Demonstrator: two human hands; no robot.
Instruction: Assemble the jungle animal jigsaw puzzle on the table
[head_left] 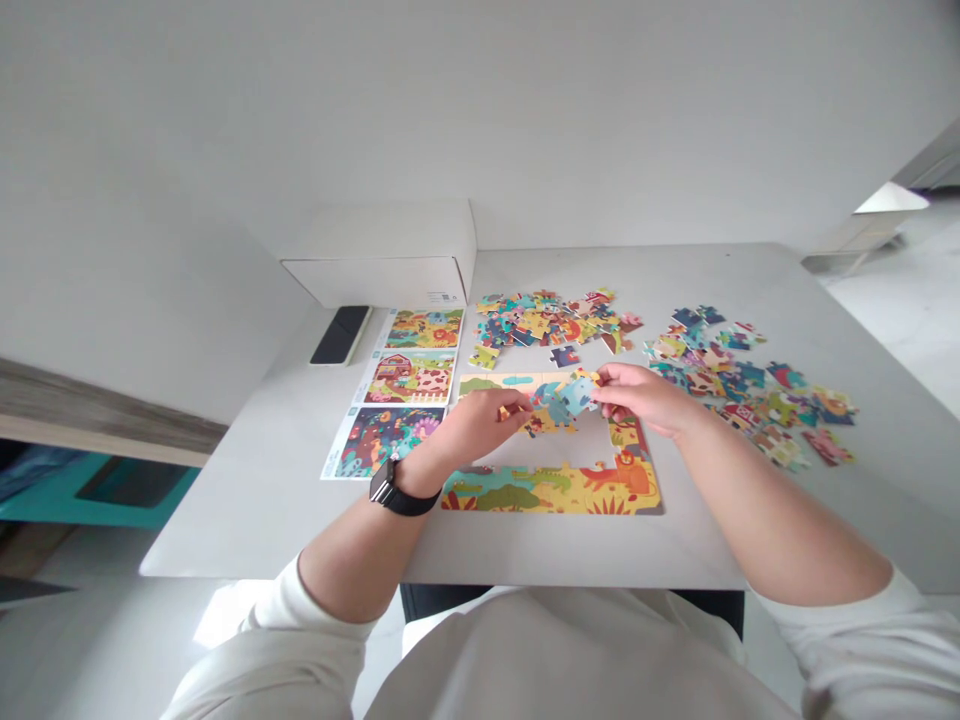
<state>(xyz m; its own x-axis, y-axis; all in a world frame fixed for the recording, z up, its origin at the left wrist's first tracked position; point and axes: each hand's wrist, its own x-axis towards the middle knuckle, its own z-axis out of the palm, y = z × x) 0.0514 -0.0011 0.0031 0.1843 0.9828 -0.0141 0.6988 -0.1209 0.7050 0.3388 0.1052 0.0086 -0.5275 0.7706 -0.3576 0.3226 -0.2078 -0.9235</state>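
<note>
A partly joined jigsaw puzzle (525, 490) lies on the table in front of me, its lower edge showing a lion, a crocodile and bushes. In my right hand (636, 395) a light blue puzzle piece (579, 394) is pinched between thumb and fingers, over the puzzle's upper right. My left hand (484, 424) rests over the puzzle's left side, fingers curled, close to a joined section with a blue elephant (551, 403). Whether anything sits between the left fingertips is hidden. A black watch is on my left wrist.
Loose puzzle pieces lie heaped at the back (536, 322) and in a second pile (739, 375) on the right. A picture sheet (360, 398) with three scenes lies at left, near a phone (341, 335). Behind them stands a white box (375, 280) against the wall.
</note>
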